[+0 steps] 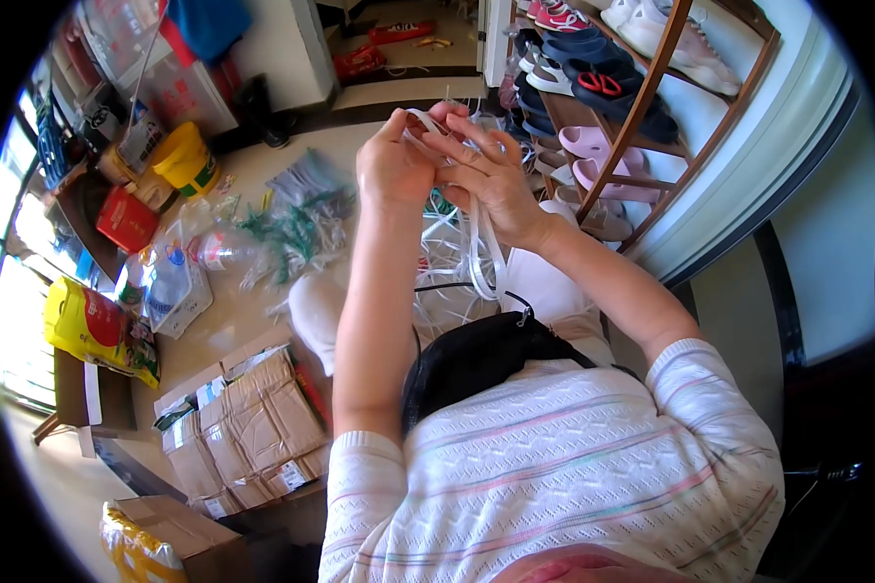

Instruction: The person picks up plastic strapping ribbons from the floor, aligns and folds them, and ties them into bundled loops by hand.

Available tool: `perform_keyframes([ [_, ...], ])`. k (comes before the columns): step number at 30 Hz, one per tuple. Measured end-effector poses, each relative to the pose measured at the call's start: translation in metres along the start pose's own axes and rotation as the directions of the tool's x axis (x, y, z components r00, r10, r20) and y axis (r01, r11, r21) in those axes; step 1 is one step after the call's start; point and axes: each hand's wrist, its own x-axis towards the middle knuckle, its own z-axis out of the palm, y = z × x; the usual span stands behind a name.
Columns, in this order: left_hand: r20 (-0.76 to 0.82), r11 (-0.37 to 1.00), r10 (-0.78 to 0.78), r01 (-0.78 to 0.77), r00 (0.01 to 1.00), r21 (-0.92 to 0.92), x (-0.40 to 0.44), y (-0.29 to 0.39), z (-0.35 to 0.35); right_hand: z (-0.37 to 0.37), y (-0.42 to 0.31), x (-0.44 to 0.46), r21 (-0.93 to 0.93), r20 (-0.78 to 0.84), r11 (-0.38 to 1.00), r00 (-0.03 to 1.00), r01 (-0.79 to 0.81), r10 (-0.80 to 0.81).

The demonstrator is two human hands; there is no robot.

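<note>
Left grip point(396, 160) is curled closed on a narrow, flat white plastic-looking strap point(486, 255), while the right grip point(486, 180) meets it with bent, partly spread fingers; whether those fingers pinch the strap cannot be told. Both forearms reach away from the chest and converge, the left one nearly straight ahead, the right one slanting inward from the right, with the hands side by side and close together above the lap.

At the far right stands a tall brown wooden rack point(642, 107) of shoes. On the left, nearer the body, lies a stack of flattened brown cardboard point(262, 418), and beyond it a loose heap of grey, green and clear plastic strips point(306, 214) spreads over the pale floor point(253, 321). A black fabric waist pouch point(476, 360) sits against the striped white knit top point(554, 466). Between the forearms, beyond the pouch, is a tangle of thin white strands point(442, 257). Smallest, the strap arches over the top of the left grip, passes between the two hands, and hangs in long loops below the right grip.
</note>
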Motion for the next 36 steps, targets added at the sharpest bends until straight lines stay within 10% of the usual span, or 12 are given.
perform_keyframes([
  [5,-0.102,0.963,0.242,-0.226,0.965,0.149,-0.004,0.01,0.011,-0.01,0.0,-0.017,-0.038,0.158,0.993,0.982,0.109,-0.102],
  [9,-0.125,0.881,0.38,-0.317,0.916,0.352,-0.006,0.011,0.022,-0.04,0.007,0.002,0.346,0.431,0.938,0.883,0.028,-0.185],
  [12,0.007,0.755,0.465,-0.401,0.885,0.519,-0.01,0.011,0.031,-0.076,0.019,0.025,0.847,0.315,0.441,0.948,-0.296,0.031],
  [21,0.235,0.88,0.314,-0.375,0.92,0.292,-0.012,0.02,0.064,-0.006,-0.008,0.032,0.785,0.545,0.229,0.817,-0.576,0.19],
  [23,0.282,0.889,0.302,-0.376,0.911,0.262,-0.009,0.028,0.065,-0.01,-0.017,0.033,0.816,0.565,0.008,0.8,-0.578,0.204],
  [31,0.682,0.988,0.073,-0.147,0.728,0.051,0.018,0.037,0.062,-0.031,-0.007,0.044,0.802,0.595,-0.26,0.753,-0.537,0.281],
  [35,0.275,0.869,0.34,-0.413,0.899,0.275,0.0,0.009,0.101,-0.047,0.004,0.058,0.873,0.488,-0.214,0.781,-0.439,0.389],
  [36,0.495,0.942,0.174,-0.29,0.851,0.167,0.013,0.013,0.081,-0.049,0.016,0.063,0.892,0.452,-0.213,0.809,-0.399,0.377],
])
